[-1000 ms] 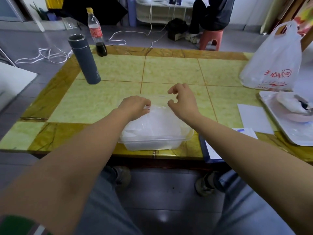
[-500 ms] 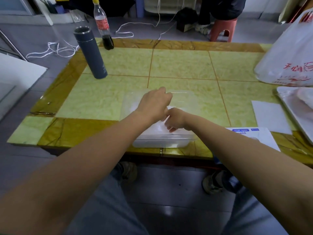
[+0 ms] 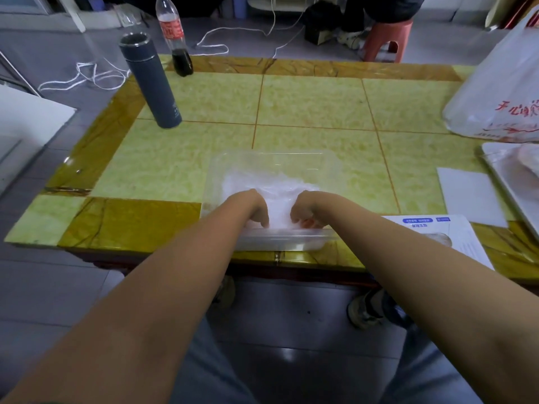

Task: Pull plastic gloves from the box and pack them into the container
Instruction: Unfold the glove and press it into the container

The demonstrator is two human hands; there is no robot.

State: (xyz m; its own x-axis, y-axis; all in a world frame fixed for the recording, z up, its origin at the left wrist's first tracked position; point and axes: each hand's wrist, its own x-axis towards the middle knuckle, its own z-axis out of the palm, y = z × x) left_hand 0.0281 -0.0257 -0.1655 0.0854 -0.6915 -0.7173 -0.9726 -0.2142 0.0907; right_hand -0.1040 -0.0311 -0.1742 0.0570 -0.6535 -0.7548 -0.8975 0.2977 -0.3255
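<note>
Below the table's near edge, grey floor (image 3: 58, 287) tiles and a pair of shoes (image 3: 364, 313) show between the person's jeans-clad knees. On the table (image 3: 315, 103), a glossy top of yellow-green tiles framed in brown marbling, a clear container (image 3: 329, 170) sits right at the near edge. It is heaped with crumpled translucent gloves (image 3: 271, 185). Both hands are inside it, close to the near wall: the left hand (image 3: 253, 208) and the right hand (image 3: 306, 211) each have their fingers curled down into the gloves, clutching them, with a small gap between the two.

Just right of the container, partly under the right forearm, lies a flat white box (image 3: 437, 237) with blue labels. Beyond it is a white paper (image 3: 469, 196), and a pale tray (image 3: 507, 176) runs off the right edge. Farther back on that side stands a white plastic bag (image 3: 501, 91) with red print.

At the far left, a dark flask (image 3: 151, 83) stands upright with its top open. A clear bottle (image 3: 175, 36) behind it holds a little dark liquid. Past the table, white cord (image 3: 96, 77) loops across the grey floor, and a red stool (image 3: 385, 39) stands with someone seated on it.
</note>
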